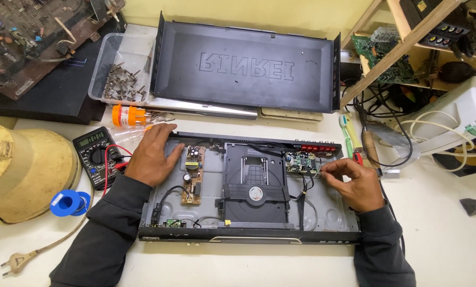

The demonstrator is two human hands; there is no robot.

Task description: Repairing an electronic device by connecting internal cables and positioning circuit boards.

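Here the work in hand looks like inspection or repair inside an opened disc player (248,234), a flat black metal chassis lying lengthwise on the pale table (445,239) just in front of the person, its lid off. The left hand (152,155) rests flat and spread on the chassis's left rear corner, holding nothing, seemingly steadying the case. Just beside it sits a small tan power board (192,175) studded with dull components. The right hand (355,183) is pinched narrow, fingertips closed on something thin at the edge of the green main board (301,162); whether it is a wire, a connector or a fine tool I cannot tell. In the middle lies the black plastic disc tray (255,188), matte and squarish, with a ribbon cable (302,204) trailing from it. By my judgement the step is loosening or checking a connection at that green board, and the next move calls for a small, careful pull with the case kept still.

To the left, near the sleeve, sit a blue spool (68,202), a black multimeter (94,154) with red leads, and an orange-capped bottle (129,115). Farther back the removed lid (246,66) stands tilted, smooth black sheet metal, beside a clear plastic tub of screws (122,72)
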